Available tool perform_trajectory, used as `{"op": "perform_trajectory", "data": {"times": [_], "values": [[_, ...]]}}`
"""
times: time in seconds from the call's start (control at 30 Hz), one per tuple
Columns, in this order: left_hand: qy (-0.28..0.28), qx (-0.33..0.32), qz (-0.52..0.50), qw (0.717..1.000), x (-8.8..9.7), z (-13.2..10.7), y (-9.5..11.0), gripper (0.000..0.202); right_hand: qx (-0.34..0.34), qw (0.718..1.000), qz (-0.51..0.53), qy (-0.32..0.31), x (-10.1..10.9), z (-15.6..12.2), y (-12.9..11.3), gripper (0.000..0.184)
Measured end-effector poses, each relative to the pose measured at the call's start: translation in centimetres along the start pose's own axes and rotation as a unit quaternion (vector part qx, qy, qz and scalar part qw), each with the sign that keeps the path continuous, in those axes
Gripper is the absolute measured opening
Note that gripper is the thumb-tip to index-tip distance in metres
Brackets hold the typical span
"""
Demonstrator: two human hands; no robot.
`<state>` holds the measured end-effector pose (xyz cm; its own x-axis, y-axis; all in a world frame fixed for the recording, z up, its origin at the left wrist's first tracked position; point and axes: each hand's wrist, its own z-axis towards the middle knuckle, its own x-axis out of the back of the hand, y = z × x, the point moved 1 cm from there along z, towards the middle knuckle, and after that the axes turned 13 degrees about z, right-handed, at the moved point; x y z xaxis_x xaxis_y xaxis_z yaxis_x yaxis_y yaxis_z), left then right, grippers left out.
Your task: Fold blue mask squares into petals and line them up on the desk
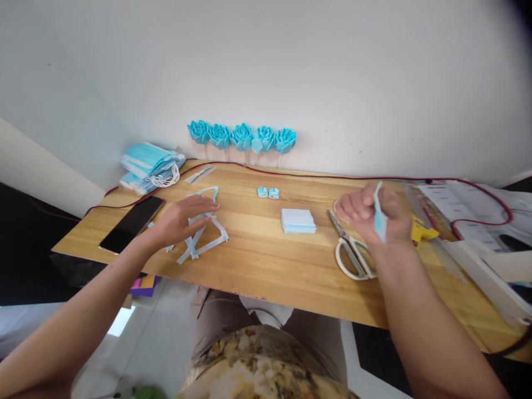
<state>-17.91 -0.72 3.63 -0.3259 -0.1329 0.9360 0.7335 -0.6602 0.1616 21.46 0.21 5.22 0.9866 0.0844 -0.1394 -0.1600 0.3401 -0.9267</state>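
Observation:
My left hand (192, 215) lies over a tangle of thin pale-blue and white cut strips (216, 240), its fingers stretched out. To the right, my right hand (372, 213) is raised over the table with its fingers curled, and a light-blue and white piece of mask fabric (379, 220) is caught in it. Below and left of that hand lie scissors (353, 256) with white handles, blades apart. Between my hands sit a stack of white and pale-blue fabric squares (298, 220) and two small light-blue rolled pieces (268, 192).
Several blue fabric roses (242, 137) on sticks lean against the wall. Face masks (149, 160) are piled at the back left, near a black phone (133, 224). A red-black cable (307, 175) runs along the back. On the right are a yellow tool (423, 230) and a white device (482, 277).

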Motion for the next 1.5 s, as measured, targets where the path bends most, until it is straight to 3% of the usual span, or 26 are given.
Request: {"op": "perform_trajectory", "data": {"times": [0.07,0.13,0.2,0.3,0.4,0.5,0.6,0.7,0.8,0.87,0.93,1.03,1.1,1.27,1.5], "values": [[0.020,0.015,0.000,1.000,0.2,0.7,0.4,0.031,-0.034,0.997,-0.045,-0.046,0.0,0.0,0.7,0.048],[0.021,0.020,0.028,0.999,0.0,1.2,1.0,0.030,-0.038,0.988,-0.146,-0.027,0.2,0.1,1.6,0.042],[-0.002,-0.002,0.059,0.998,-0.5,1.3,1.9,0.028,-0.024,0.983,-0.181,-0.001,0.3,0.3,2.3,0.039],[-0.068,-0.065,0.060,0.994,-1.2,0.8,3.4,0.024,-0.030,0.997,-0.066,0.026,0.5,0.1,2.1,0.034],[-0.103,-0.081,0.051,0.990,-1.4,-0.1,3.9,0.023,-0.061,0.997,0.048,0.017,0.6,-0.2,1.4,0.039],[-0.109,-0.058,0.042,0.991,-1.0,-1.1,3.4,0.022,-0.087,0.996,-0.007,-0.021,0.2,-0.3,1.1,0.040],[-0.082,-0.031,-0.027,0.996,-0.3,-1.1,3.2,0.018,-0.059,0.987,-0.143,-0.036,-0.4,-0.2,1.4,0.040],[-0.050,0.013,-0.151,0.987,0.0,0.8,4.5,0.023,-0.035,0.988,-0.150,-0.022,-1.0,-0.2,1.5,0.036],[-0.060,0.049,-0.268,0.960,-1.1,4.5,7.3,0.033,-0.022,0.989,-0.143,-0.007,-1.4,-0.3,1.4,0.035],[-0.089,0.053,-0.378,0.920,-2.8,7.3,9.4,0.041,-0.014,0.988,-0.156,-0.005,-1.5,-0.5,1.7,0.036],[-0.107,0.067,-0.497,0.859,-4.9,10.0,11.2,0.045,-0.005,0.985,-0.170,-0.005,-1.4,-0.5,2.2,0.038],[-0.093,0.158,-0.646,0.741,-7.6,13.2,12.9,0.047,0.017,0.981,-0.195,-0.004,-1.1,-0.5,2.7,0.039],[-0.058,0.189,-0.690,0.696,-8.7,14.6,13.5,0.041,0.039,0.980,-0.195,0.012,-0.9,-0.4,2.7,0.031],[0.008,0.226,-0.715,0.662,-9.4,16.0,12.8,0.030,0.087,0.977,-0.197,0.008,0.2,-0.1,2.1,0.036],[0.055,0.204,-0.695,0.688,-11.2,15.7,10.9,0.033,0.177,0.911,-0.358,-0.099,0.4,0.6,3.2,0.036]]}}
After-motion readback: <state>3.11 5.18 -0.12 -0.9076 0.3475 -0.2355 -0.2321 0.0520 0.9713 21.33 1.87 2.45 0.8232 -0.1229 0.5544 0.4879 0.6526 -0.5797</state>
